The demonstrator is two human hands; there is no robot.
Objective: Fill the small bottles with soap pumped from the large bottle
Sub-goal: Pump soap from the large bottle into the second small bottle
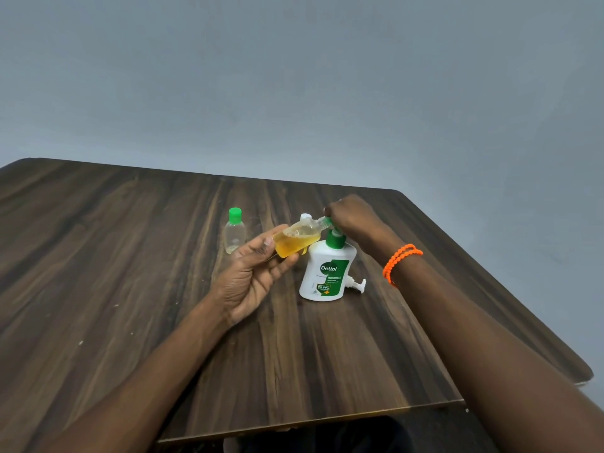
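Note:
My left hand (251, 276) holds a small clear bottle (295, 240) that is tilted on its side and mostly full of amber soap. My right hand (351, 217) pinches the green cap (327, 220) at that bottle's neck. Just below stands the large white Dettol bottle (327, 276) with its green collar (335, 241); a white nozzle tip (305, 218) shows behind the small bottle. A second small bottle (234, 233), nearly empty and with a green cap on, stands upright to the left.
A white pump part (358, 285) lies on the dark wooden table (130, 256) right behind the large bottle. The table's right edge (490, 282) and front edge (310, 420) are close. An orange bead bracelet (400, 261) is on my right wrist.

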